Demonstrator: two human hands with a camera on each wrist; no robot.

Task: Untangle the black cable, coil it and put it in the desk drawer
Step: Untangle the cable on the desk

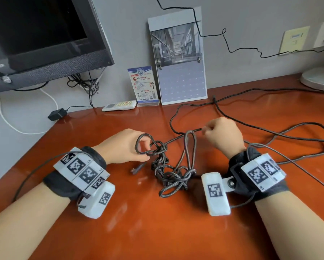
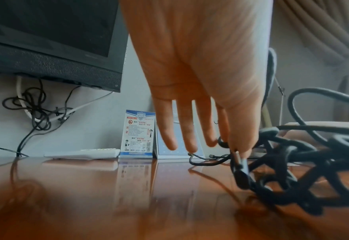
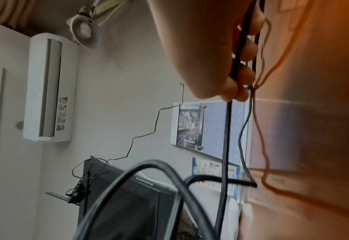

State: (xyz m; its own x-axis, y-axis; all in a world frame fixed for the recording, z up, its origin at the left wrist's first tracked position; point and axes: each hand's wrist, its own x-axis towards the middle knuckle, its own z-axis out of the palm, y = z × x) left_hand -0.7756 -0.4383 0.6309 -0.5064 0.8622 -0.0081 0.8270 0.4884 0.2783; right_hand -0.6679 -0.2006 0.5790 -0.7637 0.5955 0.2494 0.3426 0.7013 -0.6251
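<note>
Your left hand [image 1: 122,147] sits on the glossy reddish-brown wooden surface [image 1: 157,226] with a loop of the braided black cable [image 1: 165,166] hooked over its thumb and index finger, which curl onto the top of the knot; in the left wrist view the other fingers [image 2: 167,129] hang straight toward the surface. Your right hand [image 1: 223,136] is raised just beyond the tangle, its curled fingers [image 3: 245,76] pinching a single strand of that cable (the strand runs down past the fingertips in the right wrist view). The knotted bulk of the cable lies on the surface between your two wrists, with long loose loops trailing off to your right. Its dark plug end [image 1: 138,168] lies just left of the knot. A white remote control [image 1: 119,106] rests near the wall, beside a small blue-and-white printed card [image 1: 144,84].
</note>
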